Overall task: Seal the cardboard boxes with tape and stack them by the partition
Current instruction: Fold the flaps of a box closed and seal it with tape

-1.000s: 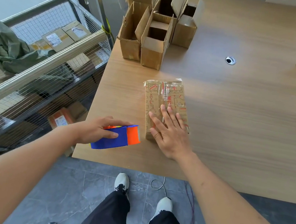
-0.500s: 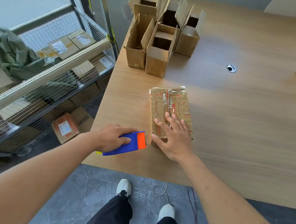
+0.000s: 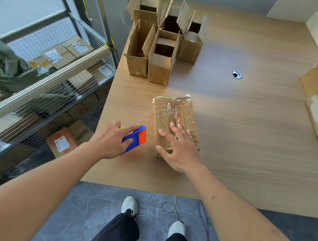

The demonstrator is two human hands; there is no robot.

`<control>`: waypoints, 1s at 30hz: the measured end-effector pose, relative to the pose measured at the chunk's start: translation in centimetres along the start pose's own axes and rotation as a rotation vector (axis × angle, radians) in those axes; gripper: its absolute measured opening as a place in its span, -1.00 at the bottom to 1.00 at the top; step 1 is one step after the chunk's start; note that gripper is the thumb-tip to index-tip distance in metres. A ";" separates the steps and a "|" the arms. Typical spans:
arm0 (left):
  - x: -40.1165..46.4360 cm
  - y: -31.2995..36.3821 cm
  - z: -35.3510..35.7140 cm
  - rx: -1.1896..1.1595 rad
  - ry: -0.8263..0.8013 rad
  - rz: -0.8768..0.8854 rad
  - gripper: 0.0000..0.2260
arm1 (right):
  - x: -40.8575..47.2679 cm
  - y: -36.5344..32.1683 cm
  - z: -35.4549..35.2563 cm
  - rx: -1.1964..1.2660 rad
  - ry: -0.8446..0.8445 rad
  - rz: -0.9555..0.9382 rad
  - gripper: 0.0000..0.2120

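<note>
Boxes: one taped (image 3: pixel 175 120), four open (image 3: pixel 160 61).

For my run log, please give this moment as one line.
left hand: holds tape dispenser | right hand: flat on printed box | open boxes: unsealed

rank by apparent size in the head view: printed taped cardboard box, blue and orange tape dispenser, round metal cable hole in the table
1. Printed taped cardboard box
2. Blue and orange tape dispenser, partly hidden under the left hand
3. Round metal cable hole, farther away, yet clearly smallest
</note>
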State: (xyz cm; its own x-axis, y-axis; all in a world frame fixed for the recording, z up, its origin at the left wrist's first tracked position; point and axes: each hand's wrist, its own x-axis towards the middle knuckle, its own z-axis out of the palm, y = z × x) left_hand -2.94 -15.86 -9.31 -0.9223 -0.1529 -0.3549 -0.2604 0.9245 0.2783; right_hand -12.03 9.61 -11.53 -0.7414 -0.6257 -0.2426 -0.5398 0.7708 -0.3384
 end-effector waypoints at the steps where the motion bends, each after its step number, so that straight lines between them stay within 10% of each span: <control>1: 0.2 0.2 0.3 -0.001 0.036 0.001 -0.48 | 0.0 -0.1 -0.1 0.006 0.003 0.006 -0.38; 30: -0.8 -0.5 3.5 -0.083 0.202 -0.054 -0.55 | 1.0 -3.8 4.7 -0.278 0.466 0.100 -0.51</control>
State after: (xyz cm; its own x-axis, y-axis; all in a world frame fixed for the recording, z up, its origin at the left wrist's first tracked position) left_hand -1.03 -15.02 -12.28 -0.9428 -0.2755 -0.1879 -0.3255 0.8827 0.3390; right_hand -8.81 5.50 -14.74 -0.8585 -0.4771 0.1880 -0.4958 0.8659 -0.0664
